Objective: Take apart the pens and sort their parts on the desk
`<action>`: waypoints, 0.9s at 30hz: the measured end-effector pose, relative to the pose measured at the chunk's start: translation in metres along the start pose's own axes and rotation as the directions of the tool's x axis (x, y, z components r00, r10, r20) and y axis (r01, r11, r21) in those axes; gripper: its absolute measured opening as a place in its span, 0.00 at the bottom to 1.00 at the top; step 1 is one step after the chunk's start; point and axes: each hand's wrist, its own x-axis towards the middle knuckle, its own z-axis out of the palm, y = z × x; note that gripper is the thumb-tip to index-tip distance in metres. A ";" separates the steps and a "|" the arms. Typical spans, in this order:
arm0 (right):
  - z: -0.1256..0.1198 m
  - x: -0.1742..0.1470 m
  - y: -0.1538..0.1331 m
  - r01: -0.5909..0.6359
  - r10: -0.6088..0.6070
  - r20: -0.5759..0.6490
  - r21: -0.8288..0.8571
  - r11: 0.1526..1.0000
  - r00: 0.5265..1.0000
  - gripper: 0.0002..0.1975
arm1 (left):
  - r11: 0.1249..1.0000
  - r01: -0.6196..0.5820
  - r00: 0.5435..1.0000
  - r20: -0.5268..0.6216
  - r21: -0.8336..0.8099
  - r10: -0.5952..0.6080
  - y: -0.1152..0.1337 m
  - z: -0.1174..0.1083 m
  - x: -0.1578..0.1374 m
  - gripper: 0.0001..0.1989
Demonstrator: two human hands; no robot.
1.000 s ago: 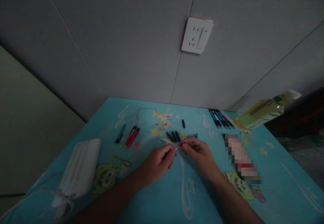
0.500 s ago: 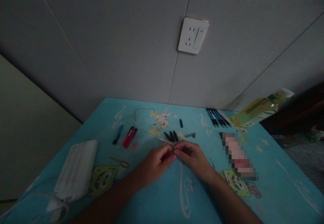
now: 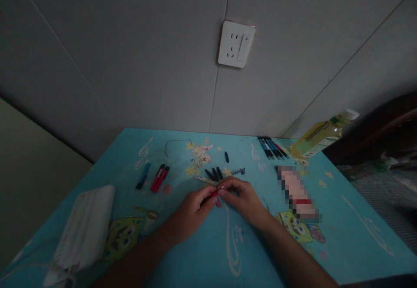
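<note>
With the hands at the clock's centre, a white block [image 3: 86,227] lies between eight and nine on the blue tablecloth [image 3: 260,262]. The left hand [image 3: 192,205] grips a red pen barrel [image 3: 214,194]. The right hand [image 3: 241,194] has thumb and fingers drawn narrow at the barrel's far end; I cannot tell what sits between them. Just beyond, thin refills [image 3: 203,179] point to eleven, dark grips [image 3: 213,174] lie at twelve, and springs [image 3: 237,171] between one and two. Red pens [image 3: 159,179] rest between nine and ten. Farther off, at two, are a row of pens [image 3: 272,149] and a yellow bottle [image 3: 319,138].
</note>
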 end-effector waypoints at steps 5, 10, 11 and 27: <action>0.001 -0.001 0.002 0.033 -0.033 -0.019 -0.011 0.999 0.999 0.06 | 0.999 -0.003 1.000 0.004 -0.035 0.003 0.001 0.000 -0.001 0.10; 0.001 -0.001 0.001 0.062 -0.066 -0.051 -0.076 0.995 0.997 0.06 | 0.996 0.043 0.999 -0.007 -0.083 -0.044 -0.001 0.001 -0.002 0.13; -0.001 0.000 0.001 0.057 -0.064 -0.060 -0.105 0.993 0.996 0.07 | 0.994 0.060 0.998 -0.014 -0.091 -0.062 -0.001 0.001 -0.002 0.15; -0.064 0.008 0.036 -0.110 -0.170 -0.240 -0.827 0.551 0.956 0.12 | 0.999 0.046 0.994 -0.099 0.013 -0.044 -0.005 -0.002 -0.002 0.12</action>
